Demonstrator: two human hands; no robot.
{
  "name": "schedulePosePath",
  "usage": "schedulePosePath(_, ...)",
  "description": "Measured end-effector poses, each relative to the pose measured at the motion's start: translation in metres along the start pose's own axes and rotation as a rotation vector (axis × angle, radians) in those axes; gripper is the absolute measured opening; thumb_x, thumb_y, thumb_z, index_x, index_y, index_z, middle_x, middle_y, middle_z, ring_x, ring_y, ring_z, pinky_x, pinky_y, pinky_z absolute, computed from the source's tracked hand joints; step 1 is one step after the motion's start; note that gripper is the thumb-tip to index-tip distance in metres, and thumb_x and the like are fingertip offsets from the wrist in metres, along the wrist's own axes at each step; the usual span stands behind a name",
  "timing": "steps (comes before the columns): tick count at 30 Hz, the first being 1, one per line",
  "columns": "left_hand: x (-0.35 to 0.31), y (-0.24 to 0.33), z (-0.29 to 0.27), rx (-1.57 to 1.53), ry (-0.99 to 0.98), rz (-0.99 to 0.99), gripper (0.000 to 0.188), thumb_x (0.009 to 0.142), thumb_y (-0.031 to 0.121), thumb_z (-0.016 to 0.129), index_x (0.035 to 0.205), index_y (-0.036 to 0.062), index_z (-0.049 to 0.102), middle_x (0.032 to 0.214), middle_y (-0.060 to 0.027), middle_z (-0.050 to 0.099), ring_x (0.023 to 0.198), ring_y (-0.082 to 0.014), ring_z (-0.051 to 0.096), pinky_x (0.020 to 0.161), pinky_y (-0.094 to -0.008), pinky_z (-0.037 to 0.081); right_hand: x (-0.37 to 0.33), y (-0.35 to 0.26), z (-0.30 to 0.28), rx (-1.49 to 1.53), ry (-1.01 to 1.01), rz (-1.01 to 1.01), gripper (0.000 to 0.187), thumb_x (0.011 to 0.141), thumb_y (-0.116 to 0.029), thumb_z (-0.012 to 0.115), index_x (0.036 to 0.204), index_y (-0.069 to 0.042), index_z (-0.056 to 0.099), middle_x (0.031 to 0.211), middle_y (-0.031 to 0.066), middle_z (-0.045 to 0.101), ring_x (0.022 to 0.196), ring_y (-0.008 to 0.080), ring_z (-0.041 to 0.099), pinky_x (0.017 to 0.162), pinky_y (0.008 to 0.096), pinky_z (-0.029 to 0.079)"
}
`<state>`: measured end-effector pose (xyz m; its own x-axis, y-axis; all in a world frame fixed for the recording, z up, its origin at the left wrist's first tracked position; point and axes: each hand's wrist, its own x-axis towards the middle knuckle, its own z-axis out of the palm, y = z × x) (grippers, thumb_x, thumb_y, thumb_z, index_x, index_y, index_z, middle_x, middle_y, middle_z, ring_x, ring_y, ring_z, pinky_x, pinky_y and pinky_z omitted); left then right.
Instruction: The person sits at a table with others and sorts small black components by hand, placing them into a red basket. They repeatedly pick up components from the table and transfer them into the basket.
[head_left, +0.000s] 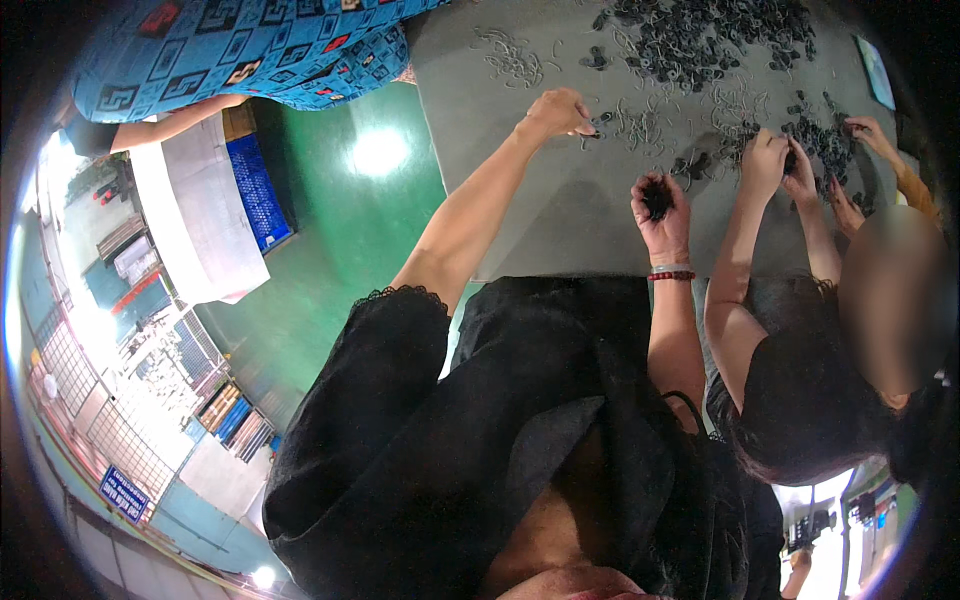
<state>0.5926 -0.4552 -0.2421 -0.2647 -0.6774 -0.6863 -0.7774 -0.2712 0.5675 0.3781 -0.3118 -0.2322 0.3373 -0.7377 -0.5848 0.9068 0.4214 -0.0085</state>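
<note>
My left hand (558, 112) reaches over the grey tabletop with its fingertips pinched on a small dark piece, too small to identify. Nearer to me, my right hand (664, 222) is turned palm up, its fingers curled around a clump of small black pieces (657, 198). A red bead bracelet and a pale band circle that wrist. Beside my left fingertips lie scattered thin, curved, light-coloured strips (640, 128). More small dark pieces (690, 168) rest just past my right hand.
A large heap of dark pieces (700, 40) covers the far part of the table (540, 220). At my right, a co-worker's hands (765, 160) handle dark pieces, with another person's hands (870, 135) beyond. Someone in blue patterned clothing (250, 50) stands at the far left, near a blue crate (258, 190).
</note>
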Motion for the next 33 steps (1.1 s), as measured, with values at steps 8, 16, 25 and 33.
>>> schedulePosePath(8, 0.013, -0.017, -0.001, -0.306, -0.139, -0.06, 0.037, 0.068, 0.014, 0.077, 0.094, -0.0011, 0.056, 0.071, -0.0094, 0.064, 0.06, -0.0141, 0.061, 0.05, -0.0235, 0.048, -0.005, 0.012, 0.001, 0.041, 0.141, -0.022, 0.023, 0.091, -0.019, 0.048, 0.089, 0.001, 0.057, 0.084, 0.0125, 0.062, 0.068, 0.0242, 0.058, 0.047, 0.029, 0.043)
schedulePosePath(16, 0.012, -0.002, -0.008, -0.234, -0.103, -0.115, 0.03, 0.069, 0.008, 0.075, 0.09, -0.0023, 0.056, 0.074, -0.0118, 0.063, 0.06, -0.017, 0.063, 0.052, -0.026, 0.054, -0.002, 0.005, -0.001, -0.018, 0.007, 0.024, 0.027, 0.09, -0.024, 0.049, 0.094, 0.002, 0.056, 0.086, 0.014, 0.061, 0.07, 0.0236, 0.057, 0.046, 0.0272, 0.042)
schedulePosePath(25, 0.024, -0.014, -0.004, -0.348, -0.165, -0.117, 0.035, 0.066, 0.004, 0.074, 0.096, -0.0039, 0.058, 0.073, -0.0105, 0.066, 0.062, -0.0181, 0.066, 0.054, -0.0254, 0.054, 0.009, -0.003, 0.0, -0.043, 0.044, 0.051, 0.03, 0.092, -0.026, 0.046, 0.095, 0.002, 0.057, 0.084, 0.0124, 0.062, 0.073, 0.0227, 0.061, 0.048, 0.025, 0.044)
schedulePosePath(33, -0.003, 0.03, -0.025, -0.561, -0.279, 0.207, 0.021, 0.07, 0.008, 0.07, 0.086, -0.0045, 0.064, 0.075, -0.0107, 0.066, 0.063, -0.0168, 0.066, 0.059, -0.0289, 0.054, 0.018, -0.004, 0.022, -0.084, 0.187, -0.001, 0.033, 0.093, -0.026, 0.044, 0.1, 0.003, 0.056, 0.087, 0.0127, 0.062, 0.081, 0.0251, 0.061, 0.071, 0.0326, 0.053)
